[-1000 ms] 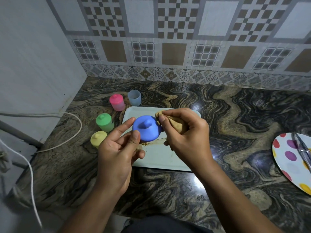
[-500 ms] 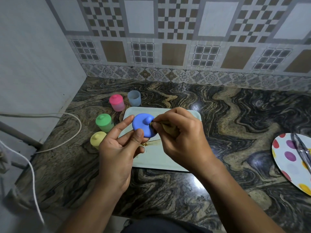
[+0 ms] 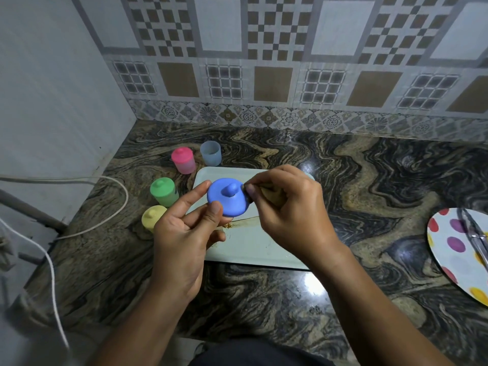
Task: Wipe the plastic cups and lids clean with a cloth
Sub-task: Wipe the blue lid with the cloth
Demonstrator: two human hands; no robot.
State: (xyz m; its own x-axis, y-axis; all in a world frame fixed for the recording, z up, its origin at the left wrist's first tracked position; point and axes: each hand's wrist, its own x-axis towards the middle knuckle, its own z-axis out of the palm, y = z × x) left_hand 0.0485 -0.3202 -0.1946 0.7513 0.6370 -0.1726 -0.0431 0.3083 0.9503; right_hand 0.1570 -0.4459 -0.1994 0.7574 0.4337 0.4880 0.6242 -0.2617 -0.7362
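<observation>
We hold the blue lid [image 3: 228,200] in the air over the left part of the pale tray [image 3: 253,249], its knob pointing up and a little toward us. The left hand [image 3: 182,239] has it in a light pinching grip: thumb on the near rim, forefinger on the far-left rim, the other fingers loosely curled below. The right hand [image 3: 287,210] is closed round a wad of tan cloth [image 3: 273,196] and meets the lid's right edge just beside the knob. The lid thus lies directly left of the right grip and touches it. We judge that the wipe turns on the left hand rotating the lid on its knob axis while the cloth works in from the right. A brown smear marks the tray under our hands. Just beyond the tray's far-left corner stands a lidless blue cup [image 3: 210,153], with a pink cup [image 3: 183,160] beside it. A green cup [image 3: 164,192] and a yellow cup [image 3: 151,217], both lidded, stand left of the tray. Well to the tray's right, a spotted plate [image 3: 454,247] lies on the marbled worktop [image 3: 369,180].
</observation>
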